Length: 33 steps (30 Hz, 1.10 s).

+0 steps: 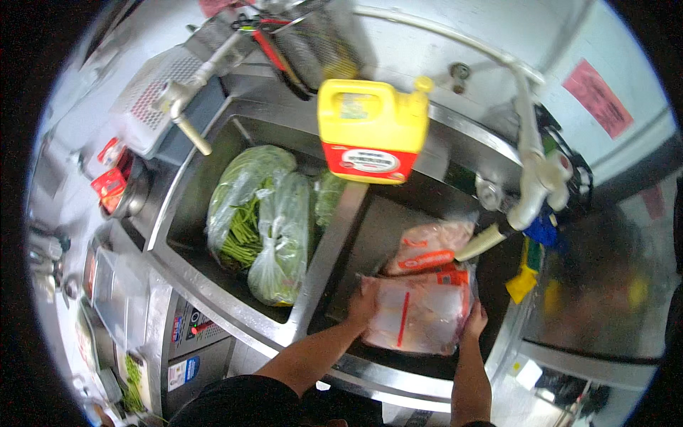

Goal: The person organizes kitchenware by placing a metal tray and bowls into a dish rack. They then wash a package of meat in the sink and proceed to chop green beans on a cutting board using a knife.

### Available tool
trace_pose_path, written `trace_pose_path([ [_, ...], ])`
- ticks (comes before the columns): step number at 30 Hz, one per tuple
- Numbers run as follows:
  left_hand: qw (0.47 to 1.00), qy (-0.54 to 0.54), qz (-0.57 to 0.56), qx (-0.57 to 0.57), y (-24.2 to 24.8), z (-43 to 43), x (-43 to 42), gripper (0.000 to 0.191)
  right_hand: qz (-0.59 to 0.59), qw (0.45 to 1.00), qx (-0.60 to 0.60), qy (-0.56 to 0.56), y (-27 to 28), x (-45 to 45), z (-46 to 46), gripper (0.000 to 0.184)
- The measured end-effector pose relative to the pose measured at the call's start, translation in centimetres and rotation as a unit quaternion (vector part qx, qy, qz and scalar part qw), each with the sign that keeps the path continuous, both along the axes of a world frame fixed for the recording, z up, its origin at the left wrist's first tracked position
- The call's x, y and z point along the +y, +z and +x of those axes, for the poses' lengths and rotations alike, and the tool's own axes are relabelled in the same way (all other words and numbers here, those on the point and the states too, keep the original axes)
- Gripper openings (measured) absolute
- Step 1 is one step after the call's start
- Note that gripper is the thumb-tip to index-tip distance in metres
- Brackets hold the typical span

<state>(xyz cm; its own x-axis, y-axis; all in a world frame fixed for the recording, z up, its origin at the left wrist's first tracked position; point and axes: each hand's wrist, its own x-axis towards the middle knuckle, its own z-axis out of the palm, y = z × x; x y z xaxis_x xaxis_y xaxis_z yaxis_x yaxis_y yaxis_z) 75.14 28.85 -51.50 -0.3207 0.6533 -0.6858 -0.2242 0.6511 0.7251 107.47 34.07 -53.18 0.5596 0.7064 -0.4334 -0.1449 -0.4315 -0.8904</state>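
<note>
Both my hands reach into the right basin of a stainless steel double sink (341,235). My left hand (365,307) grips the left side of a plastic pack of raw meat (427,315) with a red stripe. At its right edge, my right hand (476,319) holds the same pack. Behind it lies another plastic pack of raw meat (421,248), touching it, under the end of a faucet spout (483,243). Plastic bags of green vegetables (256,224) fill part of the left basin.
A yellow jug (373,125) with a red label stands at the sink's back, by the divider. A second faucet (184,120) hangs over the left basin's corner. A white perforated basket (155,96) and a metal bowl (133,189) with red packets stand left. A yellow cloth (520,285) hangs right.
</note>
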Motion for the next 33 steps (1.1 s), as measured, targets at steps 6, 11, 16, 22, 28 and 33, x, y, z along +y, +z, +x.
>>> trace_pose_path([
  [6,0.991,0.071,0.111,-0.014,4.3,-1.0,0.1,0.046,0.072,0.997,-0.009,0.03,4.5,-0.1,-2.0,0.033],
  [11,0.985,0.096,0.12,-0.074,5.8,-2.6,-0.6,0.052,0.061,0.998,-0.017,0.027,9.9,-1.2,-4.0,0.032],
  [16,0.999,0.032,0.028,0.013,12.1,-4.7,-0.9,0.064,0.068,0.997,-0.016,0.045,14.5,-2.5,-5.0,0.03],
  [22,0.996,-0.026,-0.001,0.087,19.1,-7.2,-2.2,0.077,0.109,0.993,0.025,0.036,19.3,-5.0,-7.9,0.024],
  [28,0.987,0.004,0.023,0.162,22.0,-12.6,-6.0,0.081,0.122,0.981,0.123,0.092,21.3,-7.0,-13.4,0.024],
  [33,0.987,0.077,-0.007,0.142,21.5,-16.8,-8.9,0.084,0.103,0.982,0.106,0.121,21.6,-7.3,-19.0,0.024],
])
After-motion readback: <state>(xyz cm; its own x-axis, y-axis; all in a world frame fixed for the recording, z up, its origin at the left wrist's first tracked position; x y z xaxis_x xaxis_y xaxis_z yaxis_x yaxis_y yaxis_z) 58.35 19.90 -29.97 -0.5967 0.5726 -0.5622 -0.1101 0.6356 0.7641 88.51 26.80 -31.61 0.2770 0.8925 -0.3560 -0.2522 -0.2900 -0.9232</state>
